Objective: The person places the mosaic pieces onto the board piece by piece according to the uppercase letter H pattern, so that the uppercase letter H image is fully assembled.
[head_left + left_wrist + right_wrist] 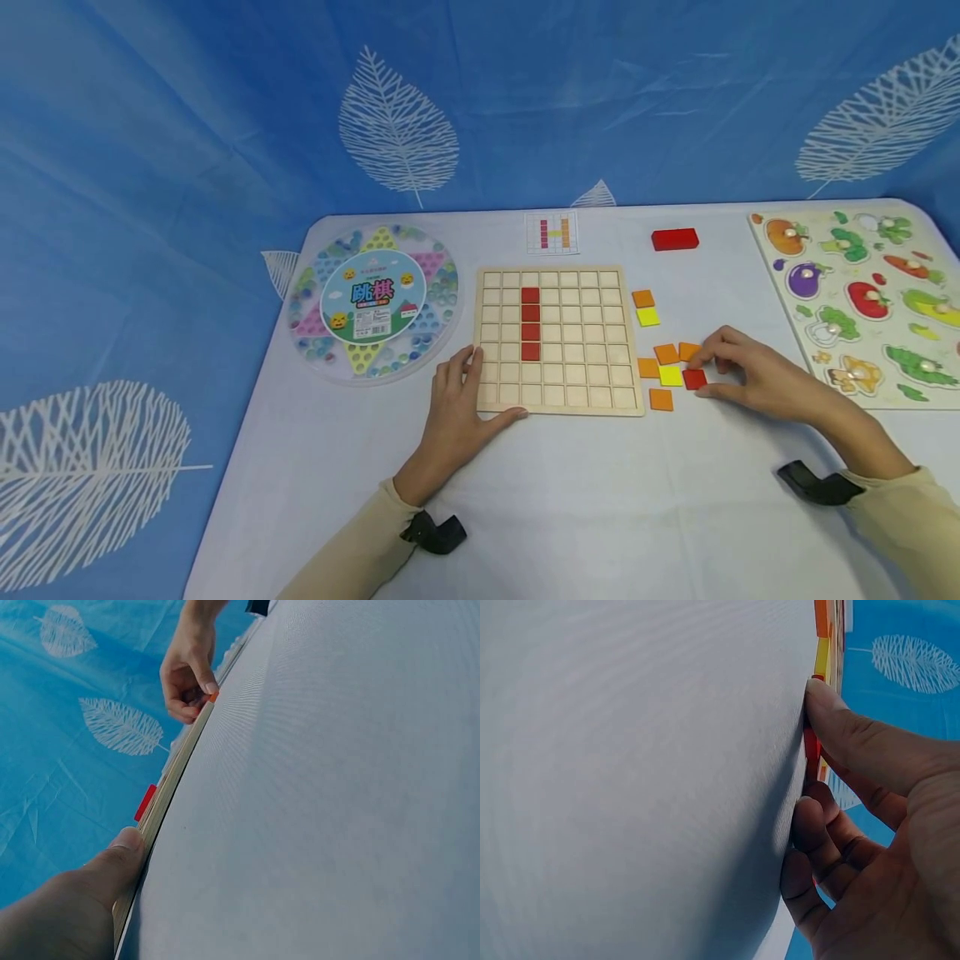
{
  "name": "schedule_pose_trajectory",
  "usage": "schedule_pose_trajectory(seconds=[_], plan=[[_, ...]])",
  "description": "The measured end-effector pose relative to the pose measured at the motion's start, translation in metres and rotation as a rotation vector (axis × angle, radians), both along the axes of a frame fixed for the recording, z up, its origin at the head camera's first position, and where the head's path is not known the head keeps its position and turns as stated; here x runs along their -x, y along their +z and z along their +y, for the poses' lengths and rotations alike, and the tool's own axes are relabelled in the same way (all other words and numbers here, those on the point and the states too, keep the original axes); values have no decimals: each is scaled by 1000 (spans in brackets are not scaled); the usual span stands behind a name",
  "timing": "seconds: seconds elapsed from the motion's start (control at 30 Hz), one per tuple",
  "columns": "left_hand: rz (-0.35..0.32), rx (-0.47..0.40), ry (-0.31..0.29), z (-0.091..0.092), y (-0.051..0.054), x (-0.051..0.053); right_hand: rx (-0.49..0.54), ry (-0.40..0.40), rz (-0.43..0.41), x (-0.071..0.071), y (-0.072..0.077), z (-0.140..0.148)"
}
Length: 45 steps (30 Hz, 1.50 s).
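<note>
A wooden grid board (562, 411) lies on the table, with several red square tiles (531, 313) in one column. My left hand (453, 408) rests at its near left corner, fingers along the left side and thumb on the front edge. In the left wrist view the thumb (126, 847) touches the board's edge. Right of the board, my right hand (757, 375) pinches a loose red square tile (695, 380) between thumb and forefinger. Beside that tile lie a yellow tile (671, 376) and several orange tiles (661, 400). In the right wrist view the thumb partly hides the red tile (812, 742).
A pattern card (552, 232) and a red block (675, 239) lie behind the board. At left is a round Chinese checkers set (373, 304). A vegetable peg puzzle (813, 250) lies at right. Another orange and yellow tile (648, 317) pair sits farther back.
</note>
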State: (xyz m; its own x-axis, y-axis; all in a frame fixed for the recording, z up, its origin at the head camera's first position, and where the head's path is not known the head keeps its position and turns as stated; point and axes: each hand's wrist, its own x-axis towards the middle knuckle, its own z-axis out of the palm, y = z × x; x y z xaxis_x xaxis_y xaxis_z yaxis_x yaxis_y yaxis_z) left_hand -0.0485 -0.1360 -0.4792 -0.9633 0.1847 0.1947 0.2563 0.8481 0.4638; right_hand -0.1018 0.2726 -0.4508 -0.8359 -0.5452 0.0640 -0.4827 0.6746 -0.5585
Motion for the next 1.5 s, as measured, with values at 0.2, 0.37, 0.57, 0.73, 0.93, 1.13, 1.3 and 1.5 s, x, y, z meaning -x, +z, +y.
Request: schedule_pose_trajectory(seconds=[0.2, 0.37, 0.57, 0.73, 0.93, 1.13, 1.3, 1.5], plan=[[3, 1, 0, 0, -1, 0, -12, -3, 1, 0, -1, 0], [-14, -6, 2, 0, -1, 1, -23, -11, -2, 0, -1, -1], [-19, -12, 2, 0, -1, 0, -28, -24, -25, 0, 1, -1], [-11, -8, 3, 0, -1, 0, -27, -25, -10, 0, 2, 0], [-23, 1, 7, 0, 0, 0, -22, -28, -12, -1, 3, 0], [-10, -2, 4, 0, 1, -1, -8, -19, 18, -2, 5, -3], [-7, 10, 6, 0, -1, -1, 43, -6, 69, 0, 9, -12], [4, 5, -1, 0, -1, 0, 108, -4, 39, 5, 17, -43]])
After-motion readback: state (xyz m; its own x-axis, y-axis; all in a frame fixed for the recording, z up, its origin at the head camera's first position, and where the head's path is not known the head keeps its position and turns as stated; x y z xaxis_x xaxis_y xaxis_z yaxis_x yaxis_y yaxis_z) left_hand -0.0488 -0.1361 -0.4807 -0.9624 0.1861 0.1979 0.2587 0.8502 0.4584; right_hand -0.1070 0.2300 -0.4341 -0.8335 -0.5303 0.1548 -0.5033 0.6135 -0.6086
